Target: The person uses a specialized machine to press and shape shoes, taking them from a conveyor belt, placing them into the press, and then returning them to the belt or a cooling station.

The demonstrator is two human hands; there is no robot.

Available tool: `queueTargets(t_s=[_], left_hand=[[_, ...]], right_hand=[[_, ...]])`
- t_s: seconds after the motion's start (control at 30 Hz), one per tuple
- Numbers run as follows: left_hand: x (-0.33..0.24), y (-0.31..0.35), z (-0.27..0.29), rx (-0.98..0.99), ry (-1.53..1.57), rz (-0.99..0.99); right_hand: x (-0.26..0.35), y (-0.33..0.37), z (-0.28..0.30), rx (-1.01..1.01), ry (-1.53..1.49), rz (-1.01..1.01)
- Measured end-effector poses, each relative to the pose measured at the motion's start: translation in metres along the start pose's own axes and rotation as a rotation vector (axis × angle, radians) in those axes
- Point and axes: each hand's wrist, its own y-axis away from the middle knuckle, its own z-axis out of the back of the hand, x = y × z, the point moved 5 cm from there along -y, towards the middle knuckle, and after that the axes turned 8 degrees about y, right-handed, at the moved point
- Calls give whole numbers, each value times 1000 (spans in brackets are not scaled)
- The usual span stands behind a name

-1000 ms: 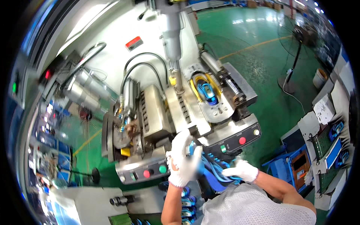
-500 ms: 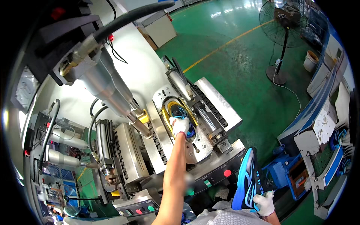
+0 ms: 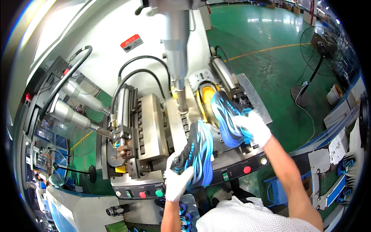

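Note:
My left hand (image 3: 177, 181), in a white glove, grips a black and blue sports shoe (image 3: 201, 154) by one end in front of the machine. A second sports shoe (image 3: 227, 120), with the same wavy blue sole, is held in my gloved right hand (image 3: 254, 127). That shoe is over the right-hand station of the press and covers part of it. The yellow-lined, shoe-shaped mould (image 3: 208, 94) shows behind the shoe. Both hands are closed, with the fingers partly hidden by the shoes.
A steel ram (image 3: 179, 92) comes down between the two stations. A left station block (image 3: 150, 127) and a front panel with coloured buttons (image 3: 143, 193) stand nearby. More shoes (image 3: 185, 218) lie below the panel. A pedestal fan (image 3: 319, 65) is at right.
My right hand has brought its shoe up from low right to the mould. My left hand has drawn back from the mould with the other shoe. The view has shifted.

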Motion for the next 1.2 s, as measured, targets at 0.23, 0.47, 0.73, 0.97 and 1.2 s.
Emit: queueTargets(t_s=[0.23,0.47,0.73,0.97,1.2], left_hand=[[53,266,137,-466,-311,240],[154,527,203,-1522,-566,687],[310,583,235,-1780,-489,583],[335,506,222,-1450,-322,570],[232,562,418,-1093,-629,323]], right_hand=[[-92,-227,-46,-322,1471,-39],[-107,-239,8,-159,1233,-29],[-103,-120,-74,-190,1250,853],[-277,98,-157,287,1922,600],[-276,145,-240,520,1845,670]])
